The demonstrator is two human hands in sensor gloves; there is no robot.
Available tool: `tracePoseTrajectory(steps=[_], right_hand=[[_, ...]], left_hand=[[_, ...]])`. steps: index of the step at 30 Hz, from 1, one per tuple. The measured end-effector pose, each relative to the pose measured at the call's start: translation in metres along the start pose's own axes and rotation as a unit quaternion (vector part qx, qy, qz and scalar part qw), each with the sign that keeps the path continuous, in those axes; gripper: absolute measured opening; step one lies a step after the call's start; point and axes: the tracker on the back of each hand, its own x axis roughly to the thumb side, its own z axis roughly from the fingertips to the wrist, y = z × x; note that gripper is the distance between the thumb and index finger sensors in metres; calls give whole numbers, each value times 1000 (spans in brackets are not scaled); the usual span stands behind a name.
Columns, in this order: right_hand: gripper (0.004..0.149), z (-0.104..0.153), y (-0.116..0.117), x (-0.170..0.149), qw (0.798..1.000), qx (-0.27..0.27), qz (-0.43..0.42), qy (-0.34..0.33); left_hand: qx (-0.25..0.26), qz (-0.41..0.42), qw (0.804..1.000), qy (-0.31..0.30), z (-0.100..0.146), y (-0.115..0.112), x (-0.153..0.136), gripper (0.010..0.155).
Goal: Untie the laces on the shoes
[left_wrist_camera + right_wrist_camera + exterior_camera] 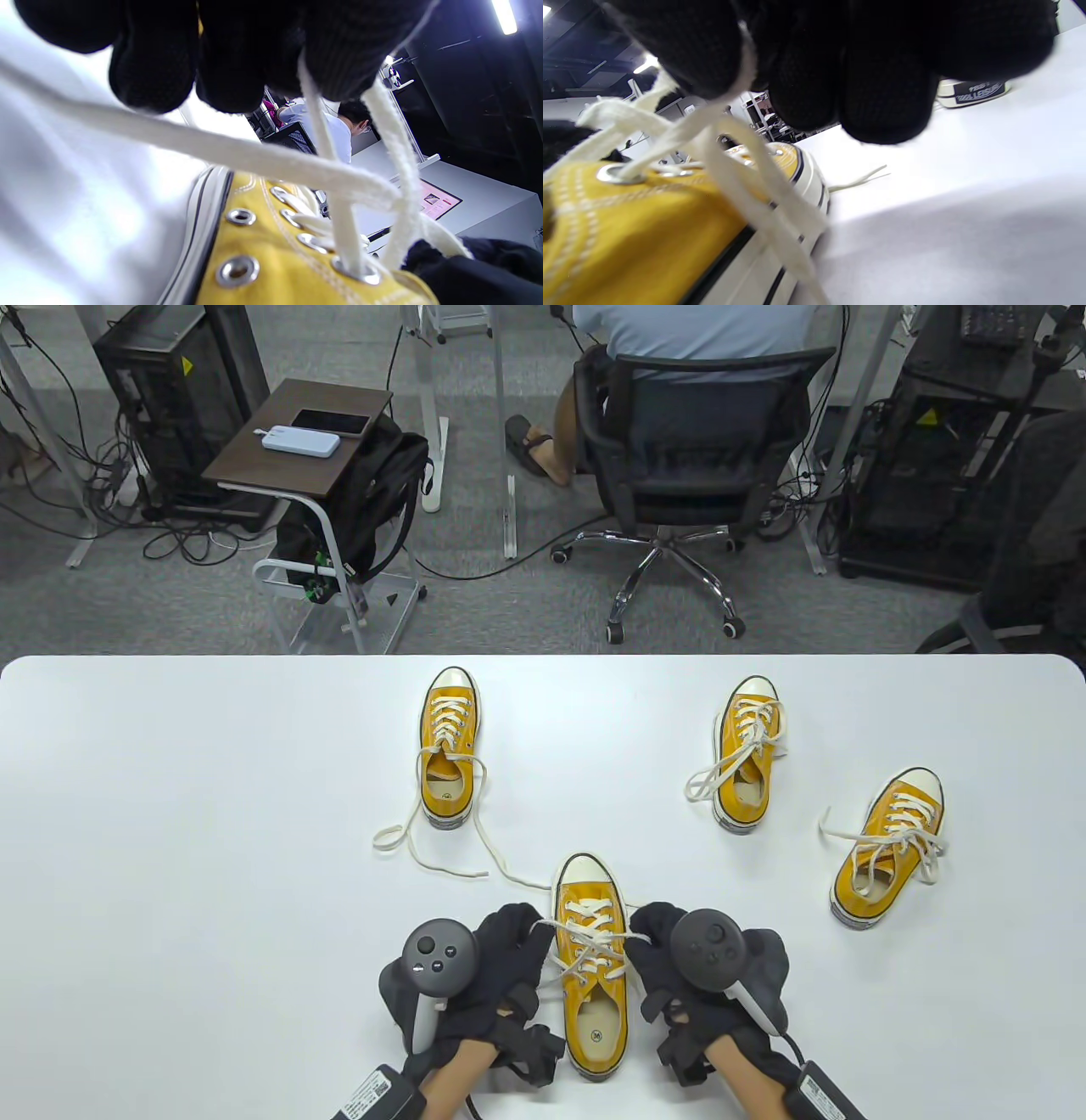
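Shoe point(594, 976) between hands, laces point(591, 937) pinched each side

— What can't you make out?
— The left hand point(501, 963) and right hand point(679, 959) each cover a stretch of the lace point(590, 937), so each grip's fingertips stay hidden.
— And up close?
— The near shoe point(636, 237) is cut off by the frame, the bench point(967, 220) blurred.

Both hands flank the near shoe point(594, 967) at the desk's point(170, 814) front edge, the left hand point(484, 976) and right hand point(704, 976) each pinching lace. Left of them the desk lies bare. Ahead, loose laces point(441, 848) trail from the far left shoe point(448, 746) toward the near shoe's toe. Two shoes point(747, 755) point(887, 848) stand ahead on the right, with a bare lane between them and the far left shoe.
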Motion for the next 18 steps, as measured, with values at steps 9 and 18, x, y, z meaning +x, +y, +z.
tracePoseTrajectory(steps=[9,18], right_hand=[[41,-3,-3,-7,1000,-6,-8,20],[40,-8,-5,-21,998,-4,-18,53]], left_hand=[[12,20,1000,15,-4,5,-6,42],[10,17,998,55,-9,14,-13,43]])
